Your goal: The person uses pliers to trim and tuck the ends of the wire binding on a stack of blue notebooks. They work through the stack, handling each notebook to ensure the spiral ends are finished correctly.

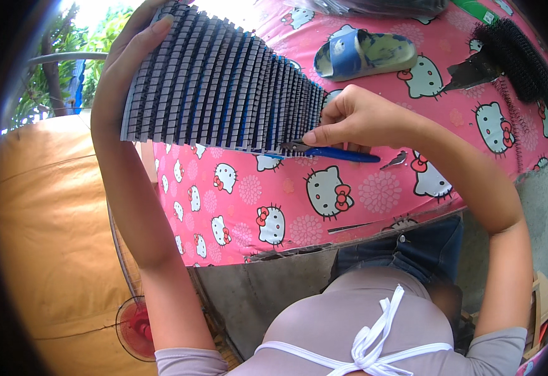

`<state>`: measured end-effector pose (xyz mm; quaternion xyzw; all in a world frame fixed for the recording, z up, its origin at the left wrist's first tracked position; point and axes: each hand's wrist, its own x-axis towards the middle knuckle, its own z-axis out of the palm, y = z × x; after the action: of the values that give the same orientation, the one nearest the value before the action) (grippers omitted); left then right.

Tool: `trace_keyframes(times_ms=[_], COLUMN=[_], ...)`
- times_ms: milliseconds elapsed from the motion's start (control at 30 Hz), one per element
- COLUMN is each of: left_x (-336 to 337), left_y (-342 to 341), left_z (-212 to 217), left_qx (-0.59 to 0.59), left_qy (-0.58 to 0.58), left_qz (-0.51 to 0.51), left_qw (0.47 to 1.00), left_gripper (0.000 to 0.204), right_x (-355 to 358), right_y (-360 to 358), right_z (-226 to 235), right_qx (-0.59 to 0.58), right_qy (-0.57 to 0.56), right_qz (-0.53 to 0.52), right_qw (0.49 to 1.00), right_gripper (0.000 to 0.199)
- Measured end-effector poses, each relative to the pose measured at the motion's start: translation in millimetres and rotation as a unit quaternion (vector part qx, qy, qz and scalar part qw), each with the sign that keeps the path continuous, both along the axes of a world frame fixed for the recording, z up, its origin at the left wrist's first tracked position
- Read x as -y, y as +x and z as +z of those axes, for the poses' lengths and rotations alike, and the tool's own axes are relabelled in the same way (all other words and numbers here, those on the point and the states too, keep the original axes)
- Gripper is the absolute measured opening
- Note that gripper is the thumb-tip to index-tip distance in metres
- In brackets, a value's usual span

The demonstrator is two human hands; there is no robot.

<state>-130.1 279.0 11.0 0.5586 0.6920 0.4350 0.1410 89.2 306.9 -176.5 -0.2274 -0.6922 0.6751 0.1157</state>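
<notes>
My left hand (137, 47) grips the top left edge of a wide panel (211, 88) made of many rows of small grey and black rectangular pieces, with bits of blue between the rows. The panel is held up at a tilt above the table, narrowing toward the right. At its lower right corner, my right hand (362, 119) is closed around blue-handled nippers (343, 153). Their dark jaws touch the panel's edge; the exact bite is too small to make out. Some of my right fingers are hidden behind the hand and the tool.
A pink cloth with cat prints (308, 229) covers the table. A blue and white slide sandal (365, 55) lies beyond my right hand. Black bristly strips (518, 59) rest at the far right, clear plastic (374, 6) at the back. A red fan (137, 326) stands lower left.
</notes>
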Motion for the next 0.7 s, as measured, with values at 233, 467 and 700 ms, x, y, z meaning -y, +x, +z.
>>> trace_keyframes(times_ms=[233,467,700], left_x=[1,-2,9], left_y=[7,-1,27], left_z=[-4,0,2], left_qx=[-0.021,-0.018,0.083], left_qy=[-0.002,0.013,-0.040], left_qz=[-0.056,-0.023,-0.245], left_qw=[0.998,1.000,0.965], left_gripper=[0.052,0.053,0.054], right_x=[20,24,3], right_y=[14,1,2], right_z=[-25,-22,1], right_qx=[-0.097,-0.116,0.000], right_qy=[0.502,0.617,0.210], right_qz=[-0.128,-0.156,-0.011], right_qw=[0.850,0.762,0.978], right_gripper=[0.039,0.039,0.033])
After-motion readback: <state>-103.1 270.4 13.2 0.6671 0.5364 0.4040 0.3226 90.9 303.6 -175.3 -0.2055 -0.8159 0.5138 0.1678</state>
